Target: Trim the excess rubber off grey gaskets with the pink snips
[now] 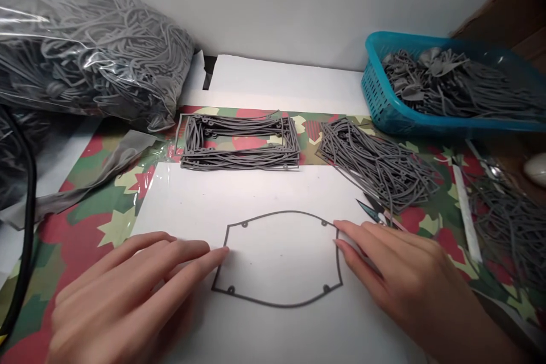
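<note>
White paper (194,196) bears a grey frame (290,306), left grip (128,290) and right grip (405,267) unclenched, touching opposite sides.

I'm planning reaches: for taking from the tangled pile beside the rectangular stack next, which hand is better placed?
Probably the right hand: it is at the right edge of the gray frame, nearer the pile; the left hand is at the opposite edge.

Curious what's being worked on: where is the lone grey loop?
In the head view, the grey loop lies below centre on the white sheet, between the left hand and right hand, nearer than the rectangular stack.
</note>
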Motion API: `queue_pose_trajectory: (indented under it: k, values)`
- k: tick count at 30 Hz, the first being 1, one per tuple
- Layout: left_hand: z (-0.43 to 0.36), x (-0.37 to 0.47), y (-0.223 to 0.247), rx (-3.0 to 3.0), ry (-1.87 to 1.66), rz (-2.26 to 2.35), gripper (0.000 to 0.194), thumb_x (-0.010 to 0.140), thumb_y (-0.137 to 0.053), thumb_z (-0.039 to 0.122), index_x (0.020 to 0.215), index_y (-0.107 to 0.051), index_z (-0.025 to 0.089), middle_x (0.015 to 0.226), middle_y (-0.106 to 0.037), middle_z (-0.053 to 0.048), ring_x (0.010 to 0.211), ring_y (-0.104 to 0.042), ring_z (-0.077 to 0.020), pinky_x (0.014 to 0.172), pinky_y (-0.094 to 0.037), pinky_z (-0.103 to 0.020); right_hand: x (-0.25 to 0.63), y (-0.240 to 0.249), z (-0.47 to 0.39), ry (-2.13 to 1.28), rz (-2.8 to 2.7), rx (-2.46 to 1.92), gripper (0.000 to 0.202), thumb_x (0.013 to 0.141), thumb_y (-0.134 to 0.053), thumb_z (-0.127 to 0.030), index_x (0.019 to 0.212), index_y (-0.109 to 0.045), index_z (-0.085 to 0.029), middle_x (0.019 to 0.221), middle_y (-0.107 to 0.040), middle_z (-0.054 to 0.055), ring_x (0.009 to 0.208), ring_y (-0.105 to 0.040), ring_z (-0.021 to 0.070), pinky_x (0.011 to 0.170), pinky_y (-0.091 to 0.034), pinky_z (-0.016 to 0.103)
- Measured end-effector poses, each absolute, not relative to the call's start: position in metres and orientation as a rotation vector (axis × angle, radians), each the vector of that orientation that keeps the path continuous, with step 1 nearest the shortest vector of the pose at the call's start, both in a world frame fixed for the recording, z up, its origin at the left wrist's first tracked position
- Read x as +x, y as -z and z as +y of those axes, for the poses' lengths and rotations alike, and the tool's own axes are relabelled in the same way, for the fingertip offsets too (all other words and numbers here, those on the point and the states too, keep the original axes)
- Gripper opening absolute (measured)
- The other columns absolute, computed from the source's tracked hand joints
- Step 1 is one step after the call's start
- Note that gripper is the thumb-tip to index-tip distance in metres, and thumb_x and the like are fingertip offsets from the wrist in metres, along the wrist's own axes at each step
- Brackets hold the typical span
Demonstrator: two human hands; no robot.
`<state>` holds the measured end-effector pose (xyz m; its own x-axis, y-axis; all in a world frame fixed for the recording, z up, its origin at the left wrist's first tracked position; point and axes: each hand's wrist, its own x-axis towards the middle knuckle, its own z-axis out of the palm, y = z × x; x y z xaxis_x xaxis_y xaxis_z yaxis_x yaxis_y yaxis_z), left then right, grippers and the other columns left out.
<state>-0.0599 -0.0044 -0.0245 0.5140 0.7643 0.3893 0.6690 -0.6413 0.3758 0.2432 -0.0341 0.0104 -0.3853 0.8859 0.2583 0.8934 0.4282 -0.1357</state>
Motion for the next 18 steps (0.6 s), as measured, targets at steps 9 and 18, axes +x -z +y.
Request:
queue_pose_trajectory:
  k: [9,18]
  values:
    - [-0.002,-0.055,0.019,2.550,-0.859,1.257,0.032,0.087,-0.048,0.007,0.103,-0.069,0.026,0.086,-0.069,-0.004,0.080,-0.059,-0.0221,0.072,-0.042,-0.040,0.243,-0.010,-0.034,0.036,-2.412,-1.507,0.014,0.095,-0.051,-0.017,0.103,-0.062,-0.012,0.078,-0.070,0.005,0.066,-0.066,0.0189,0.061,-0.037,0.033]
    - [0.007,-0.044,0.000,2.759,-0.797,1.120,0.030,0.083,-0.045,0.002,0.092,-0.067,0.019,0.078,-0.068,-0.004,0.070,-0.061,-0.0175,0.065,-0.044,-0.033,0.249,-0.015,-0.037,-0.216,-2.371,-1.467,0.008,0.095,-0.052,-0.019,0.099,-0.059,-0.019,0.074,-0.066,-0.001,0.065,-0.061,0.0157,0.064,-0.038,0.031]
